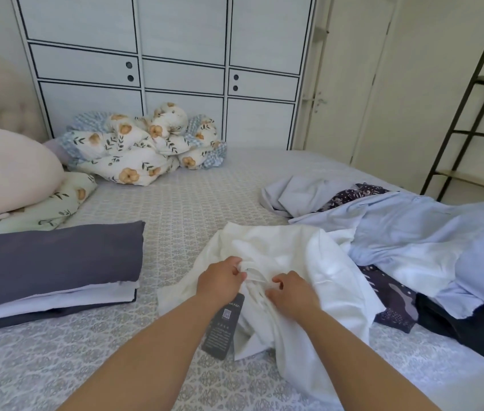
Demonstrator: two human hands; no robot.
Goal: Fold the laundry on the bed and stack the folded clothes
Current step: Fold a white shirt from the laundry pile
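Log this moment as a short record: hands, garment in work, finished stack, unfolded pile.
left hand: pinches the white garment
right hand: grips the same garment
white garment: crumpled, unfolded, dark tag hanging from it
folded stack: to the left on the bed, grey piece on top
unfolded pile: to the right, light blue, dark patterned and dark pieces

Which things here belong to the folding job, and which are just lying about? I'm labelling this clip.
Part of the job:
- white garment, gripped by the left hand and right hand
- folded stack
- unfolded pile
- bed

Just lying about:
- floral duvet
- pillow
- wardrobe
- shelf
- door
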